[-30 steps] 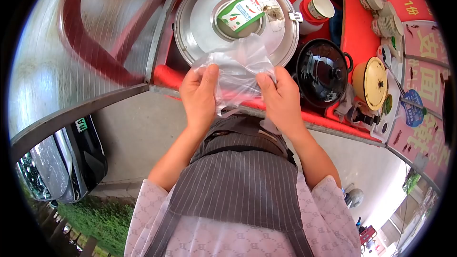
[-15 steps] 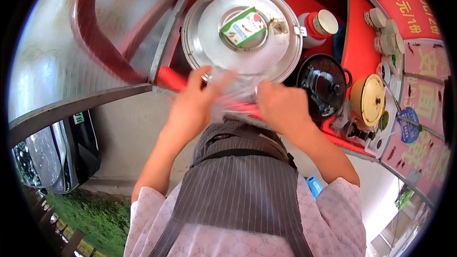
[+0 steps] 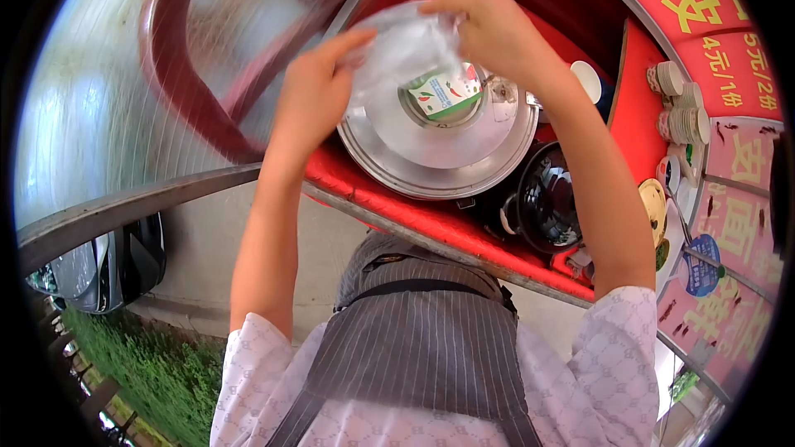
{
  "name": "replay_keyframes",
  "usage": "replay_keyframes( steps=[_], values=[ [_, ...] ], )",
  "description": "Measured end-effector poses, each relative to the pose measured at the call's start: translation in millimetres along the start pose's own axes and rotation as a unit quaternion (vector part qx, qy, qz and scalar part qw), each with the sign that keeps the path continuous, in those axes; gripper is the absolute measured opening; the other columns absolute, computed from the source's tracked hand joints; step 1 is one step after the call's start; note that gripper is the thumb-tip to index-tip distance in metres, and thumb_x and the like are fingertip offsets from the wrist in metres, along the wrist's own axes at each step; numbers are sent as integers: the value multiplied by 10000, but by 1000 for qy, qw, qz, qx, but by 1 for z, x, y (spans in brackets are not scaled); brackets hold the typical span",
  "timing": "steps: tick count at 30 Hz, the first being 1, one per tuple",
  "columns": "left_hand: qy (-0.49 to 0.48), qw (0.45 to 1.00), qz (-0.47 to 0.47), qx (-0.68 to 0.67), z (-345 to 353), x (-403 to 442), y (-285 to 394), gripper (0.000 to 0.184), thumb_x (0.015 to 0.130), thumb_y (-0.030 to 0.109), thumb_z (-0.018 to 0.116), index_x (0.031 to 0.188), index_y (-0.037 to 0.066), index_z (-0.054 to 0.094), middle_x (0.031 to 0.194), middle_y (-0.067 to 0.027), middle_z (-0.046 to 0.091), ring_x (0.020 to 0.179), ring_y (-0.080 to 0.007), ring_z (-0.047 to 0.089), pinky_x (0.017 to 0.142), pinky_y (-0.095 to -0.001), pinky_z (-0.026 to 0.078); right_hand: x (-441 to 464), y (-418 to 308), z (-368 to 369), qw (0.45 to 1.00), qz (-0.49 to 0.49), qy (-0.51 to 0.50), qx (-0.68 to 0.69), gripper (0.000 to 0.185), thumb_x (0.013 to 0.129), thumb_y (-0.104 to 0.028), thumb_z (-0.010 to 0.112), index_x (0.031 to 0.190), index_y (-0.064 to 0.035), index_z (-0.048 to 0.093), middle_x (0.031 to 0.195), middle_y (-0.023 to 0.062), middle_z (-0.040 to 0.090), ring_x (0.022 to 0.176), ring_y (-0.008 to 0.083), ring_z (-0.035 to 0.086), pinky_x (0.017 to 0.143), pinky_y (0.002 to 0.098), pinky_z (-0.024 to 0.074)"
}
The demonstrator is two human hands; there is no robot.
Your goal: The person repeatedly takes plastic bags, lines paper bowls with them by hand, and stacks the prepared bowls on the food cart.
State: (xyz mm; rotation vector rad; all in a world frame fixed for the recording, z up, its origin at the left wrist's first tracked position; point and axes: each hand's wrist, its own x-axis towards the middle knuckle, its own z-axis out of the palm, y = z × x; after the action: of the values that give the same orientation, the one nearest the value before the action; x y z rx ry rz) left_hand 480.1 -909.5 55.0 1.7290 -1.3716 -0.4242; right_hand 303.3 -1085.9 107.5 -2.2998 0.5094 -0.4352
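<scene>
The right hand [image 3: 497, 37] has its fingers curled on a clear plastic bag [image 3: 406, 54]; the left hand [image 3: 315, 99] is at the bag's other side, thumb and forefinger apart, its grip too blurred to tell. The bag is over the far left edge of the round metal lid [image 3: 385, 141], partly in front of a green-and-white printed packet [image 3: 447, 95]. Handling such thin film well calls for light fingertips and slack, clear of the packet.
</scene>
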Motion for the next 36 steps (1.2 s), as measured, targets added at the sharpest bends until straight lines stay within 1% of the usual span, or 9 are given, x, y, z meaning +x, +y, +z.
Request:
replay_keyframes(
  steps=[4, 7, 11, 18, 22, 26, 28, 35, 36],
  values=[
    [55, 969, -78, -226, 28, 43, 9, 503, 812, -57, 540, 1308, -21, 617, 1219, -151, 706, 1116, -208, 658, 981, -306, 481, 45, 35, 0, 992, 108, -27, 57, 369, 861, -5, 532, 1188, 6, 704, 1006, 119, 731, 712, 132, 655, 659, 295, 557],
    [18, 972, -94, -214, 45, 45, -2, 524, 825, -70, 534, 1344, -37, 596, 1316, -149, 641, 1146, -164, 613, 983, -274, 470, 35, 75, 19, 998, -42, 4, -40, 399, 802, -15, 658, 1199, 14, 691, 1048, 187, 719, 893, 296, 689, 826, 384, 548],
    [-44, 953, -146, -262, 58, 25, -5, 579, 826, -77, 543, 1402, -22, 545, 1316, -128, 646, 1048, -160, 646, 934, -268, 496, -10, 60, 0, 985, 81, -108, -106, 619, 799, -65, 741, 1390, -46, 557, 1199, 247, 626, 1066, 371, 638, 951, 411, 510],
    [-146, 977, -107, -110, 46, 16, 48, 753, 733, -65, 484, 1477, 57, 493, 1211, -106, 653, 847, -138, 547, 805, -252, 464, -58, 31, -23, 948, 223, -206, -95, 999, 702, -160, 852, 1544, -80, 320, 1235, 296, 598, 1108, 417, 634, 966, 444, 504],
    [-182, 951, -132, -211, 53, 11, 57, 751, 748, -63, 490, 1485, 81, 490, 1212, -82, 610, 890, -142, 556, 827, -248, 470, -81, 33, -19, 955, 231, -172, -67, 999, 703, -160, 850, 1539, -39, 317, 1310, 304, 573, 1143, 407, 629, 986, 431, 499],
    [-154, 978, -54, -131, 65, 2, 32, 735, 752, -81, 494, 1468, 85, 510, 1242, -58, 567, 899, -121, 567, 797, -224, 466, -99, 49, -2, 959, 238, -153, 6, 964, 722, -157, 831, 1526, 4, 324, 1427, 300, 499, 1277, 376, 556, 1077, 396, 443],
    [-146, 878, -201, -408, 56, -5, 38, 659, 751, -99, 493, 1382, 63, 596, 1256, -22, 551, 921, -93, 563, 762, -195, 440, -106, 54, 7, 963, 229, -139, 27, 928, 745, -152, 807, 1522, 15, 329, 1455, 287, 484, 1355, 361, 496, 1137, 377, 388],
    [-107, 933, -197, -281, 69, -38, 15, 560, 764, -146, 501, 1260, 33, 690, 1245, 17, 577, 950, -71, 563, 798, -196, 427, -122, 60, 35, 983, 172, -27, 50, 893, 772, -106, 725, 1543, -20, 283, 1344, 322, 553, 1106, 379, 663, 936, 415, 543],
    [-109, 928, -203, -292, 71, -41, 18, 565, 804, -141, 507, 1332, 15, 635, 1316, -10, 587, 1030, -96, 591, 878, -212, 450, -116, 40, 22, 948, 279, -70, 135, 874, 795, -65, 697, 1554, -21, 266, 1382, 297, 527, 1126, 347, 651, 829, 383, 576]
  ],
)
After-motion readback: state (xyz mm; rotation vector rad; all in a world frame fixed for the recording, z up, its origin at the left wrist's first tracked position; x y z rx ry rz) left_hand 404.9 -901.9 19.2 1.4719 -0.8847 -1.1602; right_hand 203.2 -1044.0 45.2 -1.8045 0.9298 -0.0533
